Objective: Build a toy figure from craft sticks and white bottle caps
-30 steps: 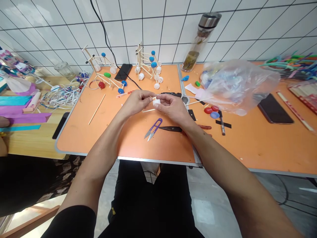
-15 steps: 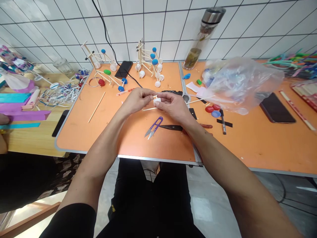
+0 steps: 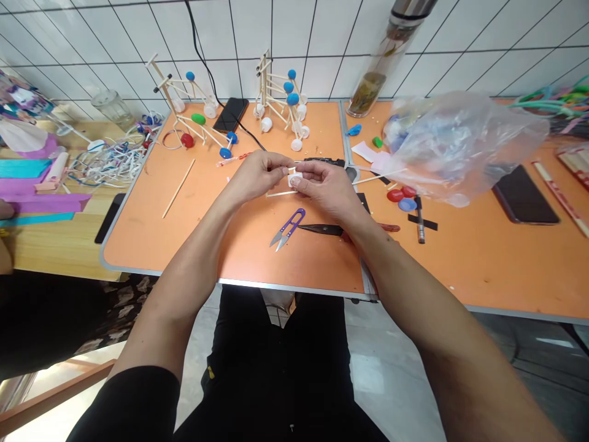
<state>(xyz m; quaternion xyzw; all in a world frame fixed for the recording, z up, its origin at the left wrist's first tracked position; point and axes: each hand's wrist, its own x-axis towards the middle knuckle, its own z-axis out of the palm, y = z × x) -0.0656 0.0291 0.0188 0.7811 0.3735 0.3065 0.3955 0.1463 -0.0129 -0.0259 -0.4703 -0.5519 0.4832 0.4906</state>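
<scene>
White block (image 3: 295,178) sits between the two hands, above the middle of the orange desk (image 3: 239,252). From where I'm standing, the far left has another person's hand (image 3: 5,210) by some purple strips (image 3: 50,204), then a tangle of white cords (image 3: 103,166). A loose stick (image 3: 178,188) lies on the orange top, and behind it stands a stick frame (image 3: 202,126) with blue, green and red joints. Beside that frame is a black phone (image 3: 230,115).

The left hand (image 3: 289,171) comes next, its fingers drawn narrow and right at the block; whether they're pinching anything, I can't tell. A second stick frame (image 3: 278,95) stands behind the hands, and open purple snips (image 3: 288,230) lie in front of them. The right hand (image 3: 301,175) has the block held in its fingers. A dark-bladed tool (image 3: 322,229) runs under the right forearm, its red handle poking out beyond.

Further right, a glass flask (image 3: 368,86) stands near the tiled wall, then comes a bulky clear plastic bag (image 3: 469,147), with red discs (image 3: 394,195) and a pen (image 3: 420,224) in front. A dark smartphone (image 3: 527,195) lies past those, just beside a red-and-white stick (image 3: 560,197).
</scene>
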